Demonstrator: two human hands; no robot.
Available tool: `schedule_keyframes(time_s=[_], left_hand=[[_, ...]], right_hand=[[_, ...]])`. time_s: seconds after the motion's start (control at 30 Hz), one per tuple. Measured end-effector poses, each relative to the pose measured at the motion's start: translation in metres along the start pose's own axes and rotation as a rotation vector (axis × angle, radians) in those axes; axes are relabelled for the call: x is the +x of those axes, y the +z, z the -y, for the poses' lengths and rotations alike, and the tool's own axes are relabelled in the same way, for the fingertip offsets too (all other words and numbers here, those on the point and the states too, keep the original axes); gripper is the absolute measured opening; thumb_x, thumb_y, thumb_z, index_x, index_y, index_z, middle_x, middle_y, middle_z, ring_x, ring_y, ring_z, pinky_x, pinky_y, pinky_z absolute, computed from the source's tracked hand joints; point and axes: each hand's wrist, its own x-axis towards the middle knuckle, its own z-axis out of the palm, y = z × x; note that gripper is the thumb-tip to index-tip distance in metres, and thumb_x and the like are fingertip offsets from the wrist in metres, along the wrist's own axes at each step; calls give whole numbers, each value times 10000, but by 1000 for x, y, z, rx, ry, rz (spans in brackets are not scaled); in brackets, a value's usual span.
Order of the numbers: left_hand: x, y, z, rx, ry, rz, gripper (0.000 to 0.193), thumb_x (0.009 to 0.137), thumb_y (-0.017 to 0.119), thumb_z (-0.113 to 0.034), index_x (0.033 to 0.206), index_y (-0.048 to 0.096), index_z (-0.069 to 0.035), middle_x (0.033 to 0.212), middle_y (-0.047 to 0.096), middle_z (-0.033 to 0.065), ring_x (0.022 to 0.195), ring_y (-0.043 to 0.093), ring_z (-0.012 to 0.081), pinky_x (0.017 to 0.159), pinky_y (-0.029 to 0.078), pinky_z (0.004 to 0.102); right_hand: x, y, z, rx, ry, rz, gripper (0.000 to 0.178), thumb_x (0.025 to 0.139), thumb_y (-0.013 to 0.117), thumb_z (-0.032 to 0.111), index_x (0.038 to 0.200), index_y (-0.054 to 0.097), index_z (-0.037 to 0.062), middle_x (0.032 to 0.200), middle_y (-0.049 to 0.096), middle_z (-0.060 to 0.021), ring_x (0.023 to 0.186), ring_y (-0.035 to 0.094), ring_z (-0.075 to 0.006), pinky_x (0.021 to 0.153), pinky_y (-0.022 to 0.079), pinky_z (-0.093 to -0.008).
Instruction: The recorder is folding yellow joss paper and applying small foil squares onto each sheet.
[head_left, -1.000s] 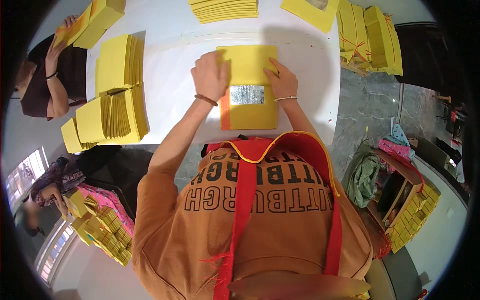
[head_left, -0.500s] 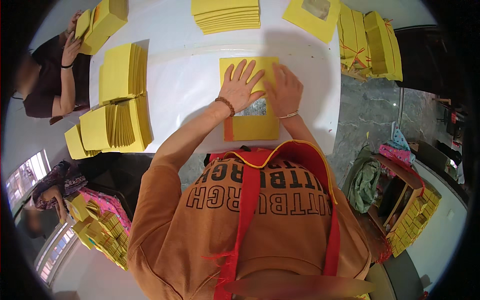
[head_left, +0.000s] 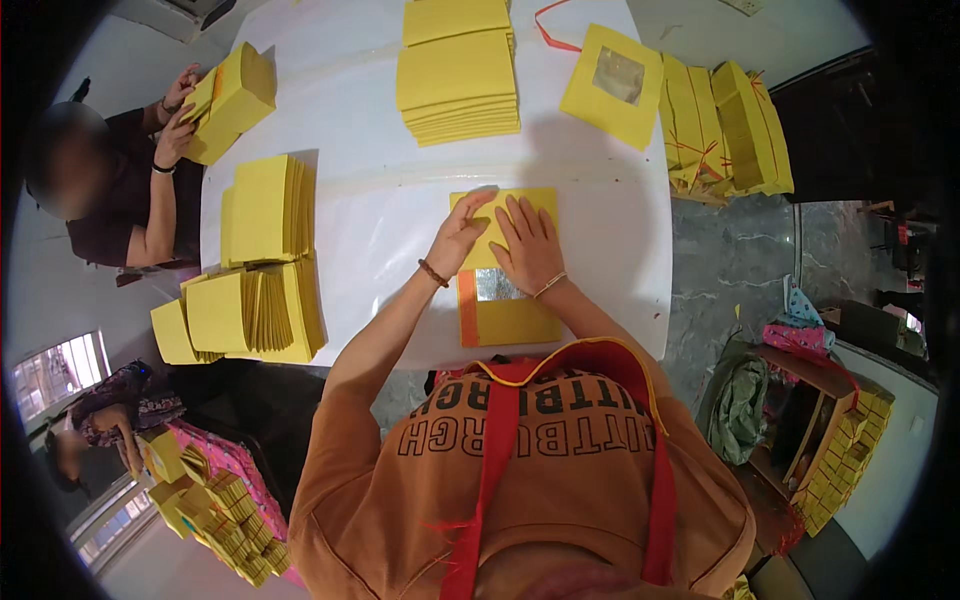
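In front of me lies a flat yellow paper packet with a silver square and an orange strip along its left side. My right hand rests palm down on its upper part, fingers stretched out. At the upper left edge is my left hand, turned on its side, thumb apart from the bent fingers; nothing shows in its grasp. Farther up the table stands a stack of yellow packets. To its right lies another yellow packet with a silver square.
More yellow stacks stand at the table's left side. A co-worker's hands handle yellow paper at the far left. Red-tied yellow bundles sit beyond the right edge of the white table. A red ribbon lies at the back.
My right hand has moved from the packet's right edge to flat on top. My left hand has shifted from lying flat on it to its left edge. The view has tilted, showing more table.
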Motion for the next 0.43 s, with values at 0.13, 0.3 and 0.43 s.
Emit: schedule_keyframes(time_s=[0.13,0.3,0.43], left_hand=[[5,1,-9,1400,144,29,507,901,451,-330,1349,361,-112,1412,278,166,1319,219,324,1059,151,472],[-3,-5,1,1639,337,50,623,861,452,-505,1358,358,-142,1432,221,197,1317,189,370,1044,143,522],[-3,-1,-8,1745,455,66,687,826,470,-557,1360,352,-141,1441,213,185,1327,175,365,1048,135,525]], right_hand=[[0,1,1,-4,32,-4,520,842,523,321,1269,427,41,1374,343,-142,1278,310,-298,1035,234,-482],[-1,6,1,-7,27,-7,519,843,518,328,1265,431,38,1380,338,-136,1279,306,-298,1037,231,-483],[1,11,-6,-24,20,-3,573,835,524,337,1310,385,48,1395,322,-149,1296,287,-307,1047,217,-483]])
